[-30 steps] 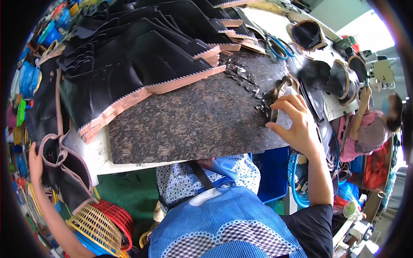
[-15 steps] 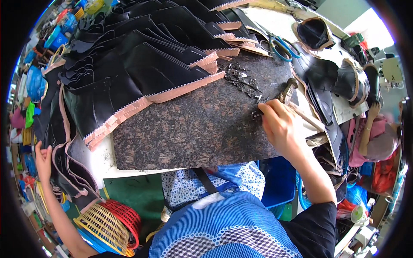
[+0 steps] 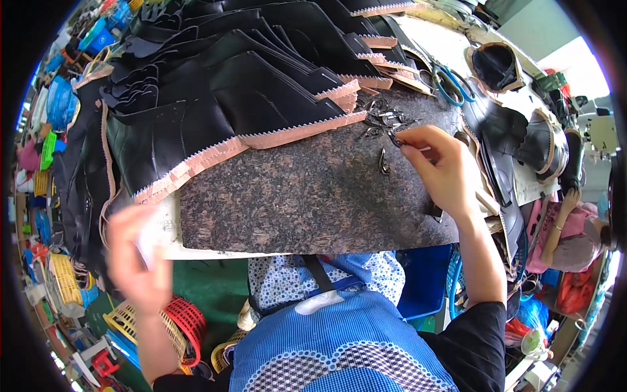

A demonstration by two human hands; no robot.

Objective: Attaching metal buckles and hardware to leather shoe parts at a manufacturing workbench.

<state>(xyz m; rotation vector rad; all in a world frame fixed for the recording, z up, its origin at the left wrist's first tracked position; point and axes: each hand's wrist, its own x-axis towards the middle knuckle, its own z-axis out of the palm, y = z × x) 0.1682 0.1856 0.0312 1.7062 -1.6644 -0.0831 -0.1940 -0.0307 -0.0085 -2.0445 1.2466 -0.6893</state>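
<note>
My right hand [image 3: 447,166] is over the right part of the speckled stone slab [image 3: 281,202]. Its thumb and forefinger pinch a small dark metal ornament [image 3: 394,138]. More curled metal ornaments [image 3: 386,116] lie in a loose pile just beyond the fingertips, and a single ornament [image 3: 383,161] rests apart on the slab. At the slab's left front corner, my left hand [image 3: 138,261] is raised and smeared by motion, so its fingers cannot be made out. Beyond it are stacked black leather pieces [image 3: 261,91] with pinkish zigzag-cut edges.
Blue-handled scissors [image 3: 454,85] lie at the back right, near black boot-like leather pieces [image 3: 493,124]. Red and yellow baskets [image 3: 186,326] stand below on the left, a blue bin [image 3: 421,287] below on the right. A co-worker in pink [image 3: 562,228] is at the far right.
My left hand has come off the hanging leather at the left and swung rightward. My right hand has moved from beside the hammer to the ornaments; one ornament now lies apart from the pile.
</note>
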